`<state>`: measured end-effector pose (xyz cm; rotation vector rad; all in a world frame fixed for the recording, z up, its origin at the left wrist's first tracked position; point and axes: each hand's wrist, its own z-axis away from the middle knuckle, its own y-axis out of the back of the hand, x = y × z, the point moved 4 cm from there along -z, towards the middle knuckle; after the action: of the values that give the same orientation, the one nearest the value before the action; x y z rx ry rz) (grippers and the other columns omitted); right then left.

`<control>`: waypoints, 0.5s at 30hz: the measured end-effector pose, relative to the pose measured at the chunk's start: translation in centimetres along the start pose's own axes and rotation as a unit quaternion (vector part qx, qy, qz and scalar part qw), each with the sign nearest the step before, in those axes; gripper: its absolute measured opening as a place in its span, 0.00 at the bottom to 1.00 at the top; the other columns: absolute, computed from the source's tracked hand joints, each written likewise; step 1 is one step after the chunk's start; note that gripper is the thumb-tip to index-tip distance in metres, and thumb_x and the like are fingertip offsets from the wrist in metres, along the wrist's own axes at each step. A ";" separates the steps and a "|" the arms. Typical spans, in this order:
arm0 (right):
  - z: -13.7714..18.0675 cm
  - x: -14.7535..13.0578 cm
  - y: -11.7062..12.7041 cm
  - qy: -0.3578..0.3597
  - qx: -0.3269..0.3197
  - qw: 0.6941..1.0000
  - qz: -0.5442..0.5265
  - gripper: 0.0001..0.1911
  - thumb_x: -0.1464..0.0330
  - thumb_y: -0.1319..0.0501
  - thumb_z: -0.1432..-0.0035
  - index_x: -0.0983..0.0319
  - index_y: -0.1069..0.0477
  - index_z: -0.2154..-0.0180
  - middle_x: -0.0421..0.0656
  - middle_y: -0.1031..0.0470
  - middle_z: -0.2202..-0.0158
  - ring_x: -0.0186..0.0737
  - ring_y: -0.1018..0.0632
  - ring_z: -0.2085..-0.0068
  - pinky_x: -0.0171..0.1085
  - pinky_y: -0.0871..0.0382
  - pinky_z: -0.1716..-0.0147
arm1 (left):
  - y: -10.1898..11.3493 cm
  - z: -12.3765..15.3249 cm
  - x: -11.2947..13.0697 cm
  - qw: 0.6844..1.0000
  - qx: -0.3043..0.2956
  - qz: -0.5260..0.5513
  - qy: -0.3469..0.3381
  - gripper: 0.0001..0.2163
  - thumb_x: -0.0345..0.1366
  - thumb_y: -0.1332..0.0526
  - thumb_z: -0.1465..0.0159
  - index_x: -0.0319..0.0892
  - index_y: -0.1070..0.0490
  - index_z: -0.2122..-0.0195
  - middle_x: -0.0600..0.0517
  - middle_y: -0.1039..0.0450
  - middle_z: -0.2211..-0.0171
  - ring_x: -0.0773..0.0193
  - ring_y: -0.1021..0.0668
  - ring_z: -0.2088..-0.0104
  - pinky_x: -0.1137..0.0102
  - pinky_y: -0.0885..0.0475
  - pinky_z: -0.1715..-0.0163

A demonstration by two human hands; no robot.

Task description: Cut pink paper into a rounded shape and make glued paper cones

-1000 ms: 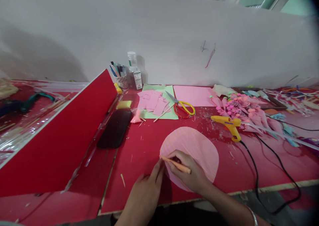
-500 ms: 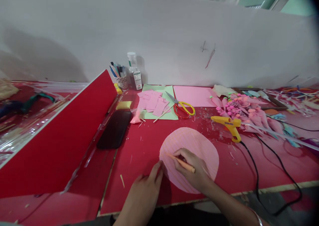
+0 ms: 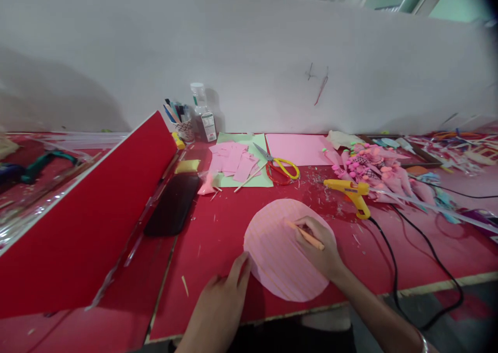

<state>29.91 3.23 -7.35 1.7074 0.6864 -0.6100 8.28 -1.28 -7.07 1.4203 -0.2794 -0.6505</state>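
A round pink paper disc (image 3: 272,254), faintly ruled with fine stripes, lies flat on the red desk (image 3: 218,228), near the yellow glue gun (image 3: 348,189). The right hand (image 3: 319,249) has its grip closed around an orange pencil (image 3: 305,234), tip on the disc. The left hand (image 3: 221,301) lies loose, gripping nothing, fingertips at the disc's edge.

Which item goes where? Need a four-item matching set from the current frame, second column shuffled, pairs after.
Items
1. orange pencil
2. yellow glue gun
3. scissors
4. flat black object

Places
a. beside the tilted red board
b. blades over the green sheet, next to the pink paper pieces
c. in the right hand, tip on the pink circle
d. right of the pink circle, with a black cable trailing towards the near table edge

Pairs: 1-c, 2-d, 3-b, 4-a
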 end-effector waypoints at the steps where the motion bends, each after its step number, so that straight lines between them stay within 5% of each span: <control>1: -0.1 0.4 0.3 0.000 0.008 1.000 -0.004 0.03 0.70 0.45 0.47 0.60 0.34 0.69 0.39 0.31 0.75 0.36 0.30 0.72 0.33 0.38 0.73 | 0.0 0.0 0.0 1.000 0.002 0.000 -0.001 0.34 0.13 0.49 0.54 0.43 0.39 0.46 0.43 0.37 0.46 0.68 0.24 0.75 0.71 0.25 0.74; 15: -1.1 3.4 3.6 -0.033 0.114 0.991 0.053 0.06 0.66 0.46 0.47 0.61 0.33 0.71 0.40 0.29 0.74 0.36 0.29 0.73 0.33 0.38 0.74 | 0.5 0.2 0.2 0.999 0.017 -0.045 -0.025 0.34 0.14 0.51 0.56 0.40 0.37 0.47 0.45 0.38 0.45 0.70 0.25 0.78 0.72 0.25 0.73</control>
<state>34.96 4.03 -7.12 1.9131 0.4893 -0.6884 8.43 -1.59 -6.60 1.4576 -0.2676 -0.7597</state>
